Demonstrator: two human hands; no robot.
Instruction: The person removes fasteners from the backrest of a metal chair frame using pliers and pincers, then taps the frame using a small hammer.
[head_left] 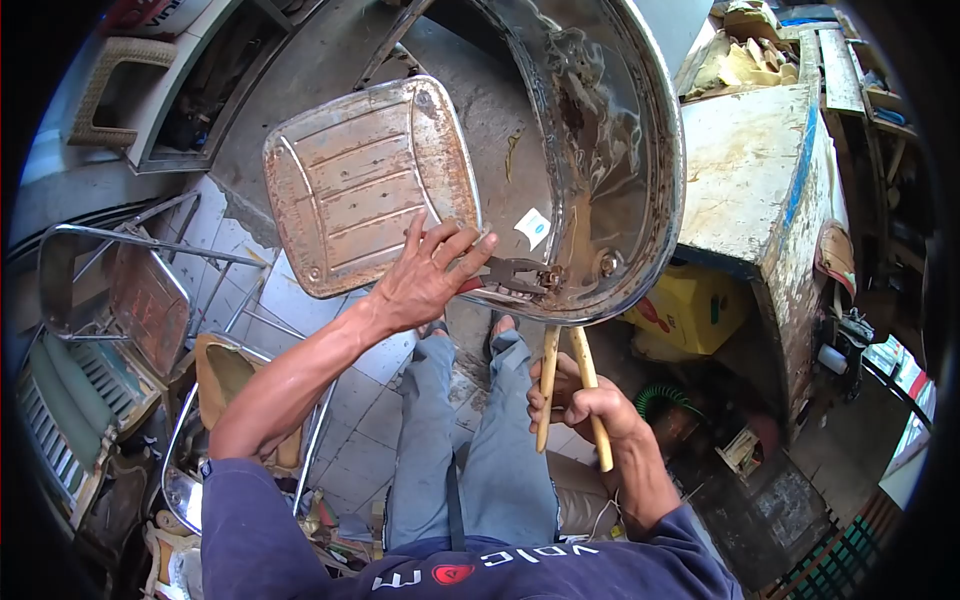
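In front of me, the left hand point(432, 262) is clamped on one pair of pliers point(512, 270), tips at the near edge of one curved metal frame point(655, 240); the right hand point(600, 405) wraps two yellow handles point(602, 452) just below it

- Floor of pale square tiles point(358, 428) and bare grey concrete point(508, 192): the person's two feet point(505, 326), a thin twisted yellowish strip point(513, 155) on the concrete.
- Bench with scuffed off-white top point(742, 150): torn cream-yellow pieces point(758, 66) heaped near its far edge.
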